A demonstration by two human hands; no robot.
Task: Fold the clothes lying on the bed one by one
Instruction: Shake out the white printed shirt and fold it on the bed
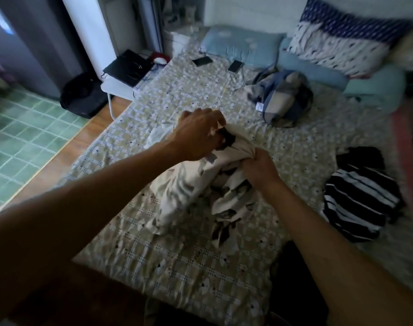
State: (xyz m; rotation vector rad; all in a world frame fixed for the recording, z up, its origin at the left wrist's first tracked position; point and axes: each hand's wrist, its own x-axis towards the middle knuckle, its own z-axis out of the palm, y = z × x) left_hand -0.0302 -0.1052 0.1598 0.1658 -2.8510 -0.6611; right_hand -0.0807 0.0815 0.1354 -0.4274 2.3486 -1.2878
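- The near edge of the bed (pixel 177 274) is cut off at the bottom by a dark shape that is hard to make out. The checked sheet here is bare.
- The white patterned garment (pixel 189 191) lies crumpled in the middle of the bed, and both hands lift its top.
- The right hand (pixel 259 168) is clenched around a bunch of its fabric. The left hand (pixel 198 135) grips the upper part, with its fingers curled and partly hidden in the cloth.
- A small grey label (pixel 211 158) shows just under the left hand; its writing cannot be read.
- To the right, well apart, lies a striped garment (pixel 356 203), and a black garment (pixel 360 157) is just behind it, near the bed's right edge.
- Farther away, a blue plaid garment (pixel 283 95) lies in a heap. Its white tag (pixel 259 106) is also unreadable.
- One phone (pixel 202 60) and a second phone (pixel 235 66) lie flat before the light blue pillow (pixel 243 43).
- The patterned pillow (pixel 341 43) at the far right is blurred.
- Left of the bed, a laptop (pixel 128 67) rests on a small white surface (pixel 116 87).
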